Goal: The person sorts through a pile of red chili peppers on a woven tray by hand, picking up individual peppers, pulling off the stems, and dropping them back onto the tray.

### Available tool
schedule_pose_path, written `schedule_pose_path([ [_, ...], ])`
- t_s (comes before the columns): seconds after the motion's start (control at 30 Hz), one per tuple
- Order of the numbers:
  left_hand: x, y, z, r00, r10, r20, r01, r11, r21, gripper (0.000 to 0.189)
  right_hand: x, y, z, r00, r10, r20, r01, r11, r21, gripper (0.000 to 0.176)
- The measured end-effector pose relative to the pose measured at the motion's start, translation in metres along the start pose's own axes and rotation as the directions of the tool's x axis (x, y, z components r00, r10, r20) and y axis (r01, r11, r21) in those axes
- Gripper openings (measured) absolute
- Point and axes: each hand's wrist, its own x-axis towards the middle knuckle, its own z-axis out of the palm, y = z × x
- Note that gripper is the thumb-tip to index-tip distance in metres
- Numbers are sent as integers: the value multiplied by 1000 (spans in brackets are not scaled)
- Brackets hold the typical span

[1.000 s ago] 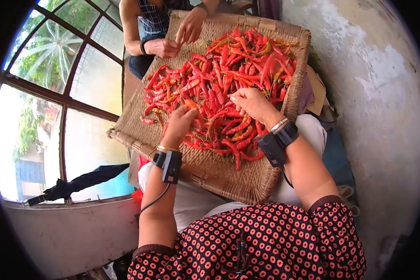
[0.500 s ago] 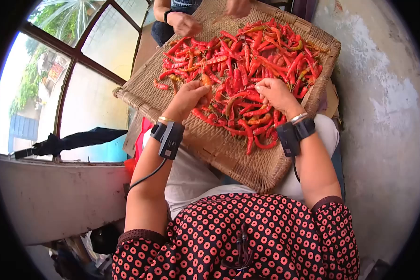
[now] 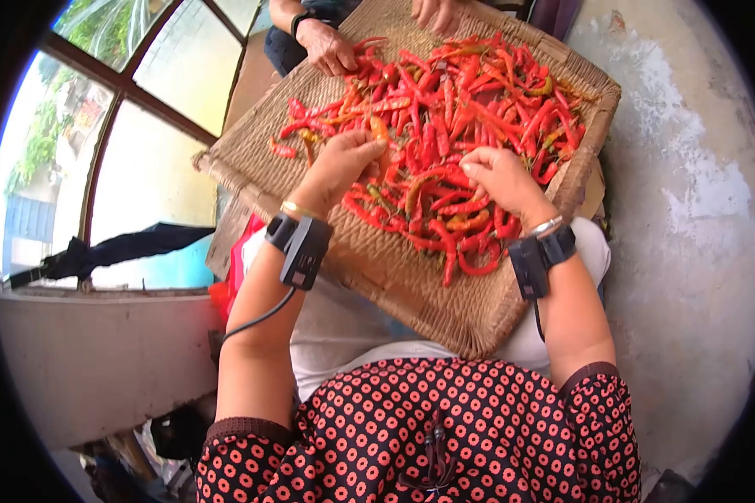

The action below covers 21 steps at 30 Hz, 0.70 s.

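A woven tray [image 3: 411, 289] rests on my lap, heaped with red chili peppers [image 3: 470, 101]. My left hand [image 3: 344, 163] is closed on an orange-red chili [image 3: 380, 130] lifted a little above the heap's near left side. My right hand [image 3: 499, 176] lies on the peppers at the near right, fingers curled into them; what it grips is hidden. Both wrists carry black strapped devices.
Another person sits across the tray, one hand [image 3: 327, 46] on the far left peppers and another hand [image 3: 432, 12] at the far rim. A window [image 3: 134, 109] and sill are to the left, with a folded black umbrella [image 3: 117, 251]. A plastered wall [image 3: 688, 210] stands to the right.
My left hand has closed on a chili and raised it off the heap. The view has tilted, shifting the tray upward. The other person's hands moved along the far edge.
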Motion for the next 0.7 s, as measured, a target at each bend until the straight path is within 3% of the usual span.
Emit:
schedule_pose_path([
  [0.1, 11, 1, -3, 999, -32, -24, 32, 999, 4, 17, 3, -5, -4, 998, 38, 48, -37, 999, -21, 20],
  [0.13, 15, 7, -5, 1000, -28, -9, 28, 996, 81, 18, 6, -9, -8, 998, 42, 45, -40, 999, -34, 20],
  [0.23, 34, 15, -12, 1000, 0, 29, -5, 982, 187, 19, 11, -39, -20, 979, -22, 200, 95, 927, -362, 22],
  [0.27, 43, 17, -14, 998, 30, 49, -40, 974, 224, 19, 17, -41, -21, 980, -10, 200, 84, 927, -366, 22],
  [0.33, 59, 19, -14, 999, 26, 43, -35, 976, 214, 19, 33, -43, -24, 958, -153, 243, 261, 817, -515, 18],
  [0.4, 75, 16, -9, 945, 321, -53, -305, 930, 204, 22, 46, -47, -23, 964, -107, 243, 219, 838, -499, 19],
  [0.43, 77, 17, -12, 866, 499, -40, -368, 688, 626, 24, 50, -46, -22, 968, -82, 237, 176, 896, -408, 19],
  [0.47, 77, 13, -13, 869, 494, -38, -368, 695, 617, 24, 55, -44, -22, 971, -53, 234, 127, 941, -312, 20],
  [0.53, 70, 7, -10, 848, 504, 162, -355, 313, 881, 29, 58, -33, -24, 969, 18, 244, 42, 971, -236, 21],
  [0.57, 64, 11, -8, 951, 255, 175, -261, 360, 895, 32, 59, -27, -25, 969, -37, 244, 124, 928, -350, 21],
  [0.6, 58, 5, -6, 955, 240, 175, -256, 366, 894, 32, 58, -23, -23, 964, -94, 249, 202, 868, -454, 21],
  [0.63, 54, 1, -3, 960, 202, 195, -247, 276, 929, 30, 58, -23, -23, 966, -71, 250, 201, 815, -544, 21],
  [0.7, 52, -6, 0, 954, 148, 260, -280, 134, 951, 26, 61, -26, -16, 959, -78, 272, 220, 812, -541, 22],
])
